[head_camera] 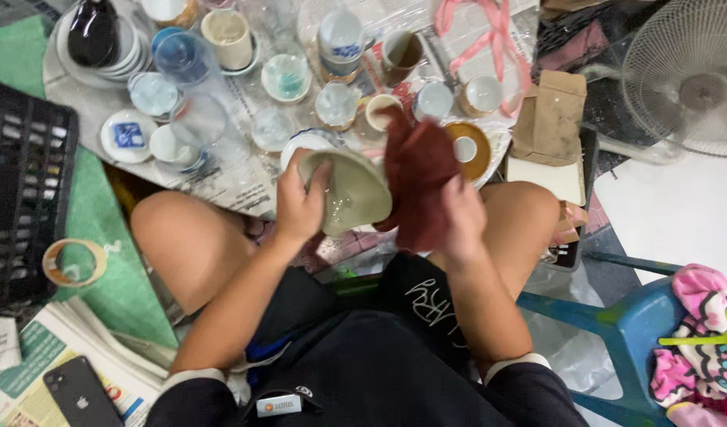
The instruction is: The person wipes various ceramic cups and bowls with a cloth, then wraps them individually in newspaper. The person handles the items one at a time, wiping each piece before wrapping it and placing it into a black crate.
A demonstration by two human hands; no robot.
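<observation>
Over the lap | left hand (pixel 300 207) grips one bowl (pixel 349 192) | right hand (pixel 458 217) apparently clutches one red cloth (pixel 417 178)

A home floor turned into a makeshift crockery-sorting corner.

Cups and saucers (pixel 284 75) crowd a round low table (pixel 79 99) lined with newspaper, a standing fan (pixel 687 75) sits at the right edge, a black plastic crate (pixel 23 190) at the left, and a phone (pixel 83 391) lies on papers beside a blue plastic stool (pixel 616 324) piled with clothes.
</observation>
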